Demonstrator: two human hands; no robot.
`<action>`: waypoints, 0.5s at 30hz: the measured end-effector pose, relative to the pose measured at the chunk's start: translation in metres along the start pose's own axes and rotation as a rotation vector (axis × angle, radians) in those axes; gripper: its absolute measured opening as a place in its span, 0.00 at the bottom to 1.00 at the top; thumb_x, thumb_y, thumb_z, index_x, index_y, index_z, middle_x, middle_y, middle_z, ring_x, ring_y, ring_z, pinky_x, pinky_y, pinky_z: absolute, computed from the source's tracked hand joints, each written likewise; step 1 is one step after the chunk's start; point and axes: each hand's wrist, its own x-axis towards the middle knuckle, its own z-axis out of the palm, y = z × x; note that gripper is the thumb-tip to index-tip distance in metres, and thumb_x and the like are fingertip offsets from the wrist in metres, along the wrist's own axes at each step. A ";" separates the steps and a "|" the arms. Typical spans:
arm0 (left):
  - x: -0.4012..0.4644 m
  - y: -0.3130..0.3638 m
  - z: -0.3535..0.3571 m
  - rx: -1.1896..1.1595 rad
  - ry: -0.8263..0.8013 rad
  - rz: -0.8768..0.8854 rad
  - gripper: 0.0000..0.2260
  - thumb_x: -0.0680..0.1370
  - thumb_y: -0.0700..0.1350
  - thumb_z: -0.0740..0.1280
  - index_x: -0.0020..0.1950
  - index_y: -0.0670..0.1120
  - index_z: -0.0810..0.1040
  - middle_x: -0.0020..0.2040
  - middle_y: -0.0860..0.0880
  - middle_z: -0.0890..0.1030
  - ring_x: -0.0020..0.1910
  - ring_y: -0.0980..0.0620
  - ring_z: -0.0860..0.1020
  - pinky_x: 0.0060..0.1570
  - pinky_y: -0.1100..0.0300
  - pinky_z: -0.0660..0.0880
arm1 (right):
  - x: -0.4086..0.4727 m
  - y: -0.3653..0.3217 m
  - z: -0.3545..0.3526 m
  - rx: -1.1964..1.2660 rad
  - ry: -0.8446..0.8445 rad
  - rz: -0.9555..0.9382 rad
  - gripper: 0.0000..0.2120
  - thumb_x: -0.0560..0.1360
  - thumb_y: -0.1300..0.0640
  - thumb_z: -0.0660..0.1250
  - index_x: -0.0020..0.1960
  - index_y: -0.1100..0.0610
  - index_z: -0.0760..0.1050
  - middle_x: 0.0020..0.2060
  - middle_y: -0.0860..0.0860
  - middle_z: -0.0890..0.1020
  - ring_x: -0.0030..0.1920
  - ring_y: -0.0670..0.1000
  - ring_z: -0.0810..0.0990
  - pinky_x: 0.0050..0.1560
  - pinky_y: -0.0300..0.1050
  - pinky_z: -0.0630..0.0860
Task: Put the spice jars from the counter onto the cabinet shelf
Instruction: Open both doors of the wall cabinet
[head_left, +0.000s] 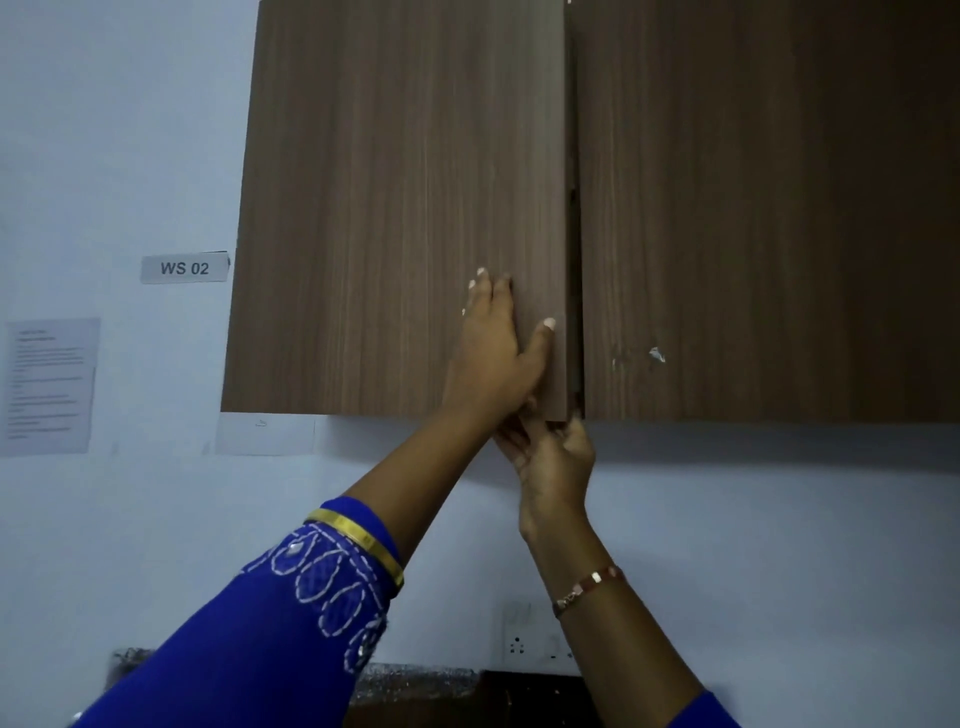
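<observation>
A brown wooden wall cabinet fills the upper view. Its left door (395, 208) stands slightly ajar from the right door (769, 208), with a dark gap between them. My left hand (493, 353) lies flat on the left door's lower right corner, thumb along its edge. My right hand (553, 452) grips that door's bottom corner from below, fingers curled behind the edge. No spice jars are in view, and the shelf inside is hidden.
A pale blue wall surrounds the cabinet. A "WS 02" label (184, 268) and a printed sheet (49, 387) hang at left. A wall socket (540, 642) sits low, above a dark counter edge (415, 680).
</observation>
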 end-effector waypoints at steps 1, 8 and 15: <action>-0.002 0.008 -0.005 0.009 0.013 -0.006 0.32 0.79 0.53 0.59 0.76 0.41 0.49 0.78 0.42 0.47 0.77 0.46 0.46 0.75 0.50 0.49 | -0.010 -0.003 0.005 -0.016 0.003 -0.018 0.09 0.74 0.65 0.67 0.49 0.52 0.76 0.51 0.58 0.82 0.50 0.57 0.82 0.48 0.48 0.81; -0.010 0.058 -0.055 0.183 0.038 -0.094 0.44 0.73 0.54 0.68 0.76 0.39 0.43 0.77 0.40 0.48 0.77 0.44 0.46 0.74 0.52 0.49 | -0.064 -0.008 0.035 -0.190 0.026 -0.202 0.11 0.71 0.64 0.71 0.44 0.48 0.75 0.41 0.46 0.82 0.51 0.54 0.82 0.54 0.55 0.80; -0.024 0.073 -0.104 0.144 0.004 -0.269 0.42 0.73 0.39 0.67 0.75 0.39 0.41 0.77 0.40 0.45 0.77 0.44 0.45 0.75 0.48 0.53 | -0.105 -0.005 0.065 -0.396 0.039 -0.433 0.10 0.69 0.61 0.74 0.41 0.65 0.76 0.30 0.41 0.77 0.34 0.31 0.78 0.36 0.24 0.72</action>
